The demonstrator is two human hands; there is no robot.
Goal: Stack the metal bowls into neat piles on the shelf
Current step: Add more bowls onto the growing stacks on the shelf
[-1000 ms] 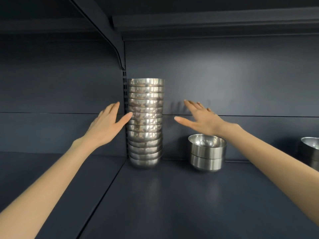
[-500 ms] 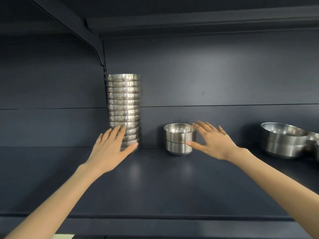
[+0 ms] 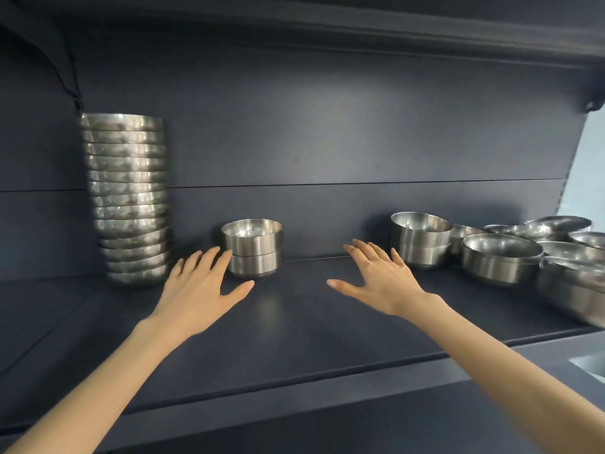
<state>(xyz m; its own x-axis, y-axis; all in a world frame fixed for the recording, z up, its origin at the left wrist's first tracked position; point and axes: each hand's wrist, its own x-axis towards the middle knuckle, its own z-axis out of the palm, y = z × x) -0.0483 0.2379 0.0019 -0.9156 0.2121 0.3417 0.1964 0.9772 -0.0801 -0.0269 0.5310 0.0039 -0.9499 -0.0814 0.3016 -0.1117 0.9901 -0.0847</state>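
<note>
Now, at the far left of the shelf (image 3: 294,339) we see a tall stack of metal bowls (image 3: 127,198), some thirteen or fourteen nested, though blur forbids a firm count. Our left hand (image 3: 199,290) hovers just right of its base, fingers straight and spread, gripping nothing. Its fingertips (image 3: 222,260) reach the near side of a pile of two bowls (image 3: 252,249), and we cannot tell whether they touch it. Our right hand (image 3: 383,283) is likewise spread flat and empty, over bare shelf. To its right stands a second pile of two (image 3: 420,239), near the fingers but apart from them. Farther right is a loose cluster of bowls (image 3: 501,257), at least six, some cut off by the frame edge. We judge that the next move turns on this: the unsorted bowls all lie rightward, so the right hand is the nearer one, with the second pair first in reach.
</note>
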